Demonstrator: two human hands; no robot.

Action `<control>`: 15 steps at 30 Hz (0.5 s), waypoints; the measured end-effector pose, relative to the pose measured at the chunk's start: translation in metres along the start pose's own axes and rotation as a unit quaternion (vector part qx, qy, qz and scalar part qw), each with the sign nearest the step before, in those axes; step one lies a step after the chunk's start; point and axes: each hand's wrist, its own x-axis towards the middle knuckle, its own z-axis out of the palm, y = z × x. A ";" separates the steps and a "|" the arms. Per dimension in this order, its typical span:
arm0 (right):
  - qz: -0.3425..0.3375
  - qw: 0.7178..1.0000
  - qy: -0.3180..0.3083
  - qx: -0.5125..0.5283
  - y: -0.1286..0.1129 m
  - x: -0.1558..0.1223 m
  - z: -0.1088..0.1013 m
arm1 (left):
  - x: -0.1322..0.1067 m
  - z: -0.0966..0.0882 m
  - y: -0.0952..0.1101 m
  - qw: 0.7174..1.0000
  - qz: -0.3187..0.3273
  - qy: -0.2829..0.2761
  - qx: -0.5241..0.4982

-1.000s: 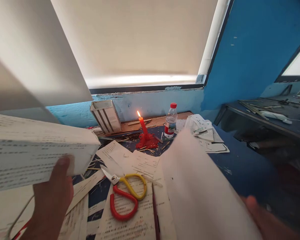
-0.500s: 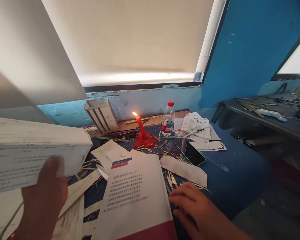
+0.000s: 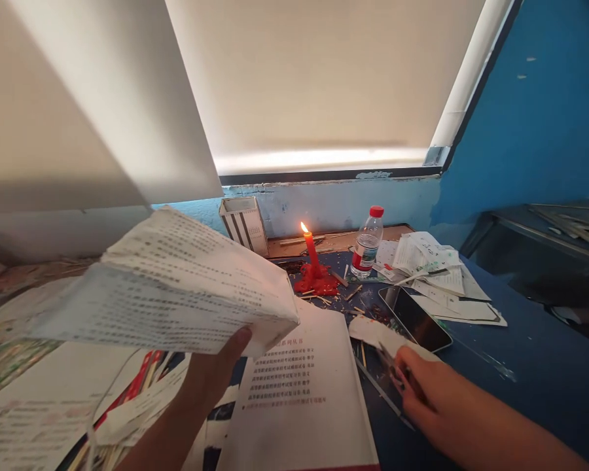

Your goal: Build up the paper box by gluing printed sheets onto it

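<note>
My left hand point(image 3: 211, 376) holds up a long folded paper box point(image 3: 171, 294) covered in printed text, thumb pressed on its near face. My right hand point(image 3: 422, 389) rests on the blue table point(image 3: 495, 353), fingers curled over thin sticks and a strip of white paper point(image 3: 373, 330). Whether it grips any of them is hidden. Between my hands a white booklet point(image 3: 304, 386) with red print lies flat. Behind it, a lit red candle point(image 3: 311, 252) stands in a pool of red wax.
A plastic water bottle point(image 3: 366, 245) stands right of the candle. A dark phone point(image 3: 415, 318) lies near my right hand. Printed paper scraps point(image 3: 436, 265) pile at the back right. A paper box point(image 3: 243, 226) leans on the wall. Loose papers cover the left side.
The view has swung left. My left hand has brought the paper box rightward toward the centre. My right hand slid forward from the booklet's edge onto the sticks and paper strip.
</note>
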 end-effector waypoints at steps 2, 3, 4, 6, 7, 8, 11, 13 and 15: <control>-0.004 0.994 -0.029 0.103 -0.011 0.005 -0.014 | 0.007 -0.003 0.004 1.000 -0.011 -0.004 -0.005; -0.013 0.986 -0.047 0.158 -0.019 0.010 -0.019 | 0.012 -0.003 0.009 1.000 -0.011 -0.002 -0.005; -0.032 0.974 -0.064 0.213 -0.028 0.017 -0.023 | 0.017 -0.003 0.016 1.000 -0.008 0.001 -0.002; -0.072 0.947 -0.079 0.302 -0.052 0.035 -0.025 | 0.027 0.000 0.032 1.000 0.006 0.001 0.006; -0.101 0.933 -0.083 0.335 -0.065 0.047 -0.024 | 0.032 0.002 0.040 1.000 0.017 0.006 0.022; -0.128 0.921 -0.084 0.357 -0.077 0.059 -0.022 | 0.035 0.005 0.046 0.999 0.027 0.004 0.035; -0.190 0.868 -0.109 0.446 -0.110 0.096 -0.009 | 0.038 0.010 0.048 0.999 0.029 0.007 0.025; -0.199 0.853 -0.103 0.472 -0.122 0.115 0.003 | 0.038 0.009 0.034 1.000 0.012 -0.011 0.012; -0.200 0.835 -0.080 0.506 -0.125 0.128 0.014 | 0.036 0.009 0.016 0.998 0.006 -0.052 0.025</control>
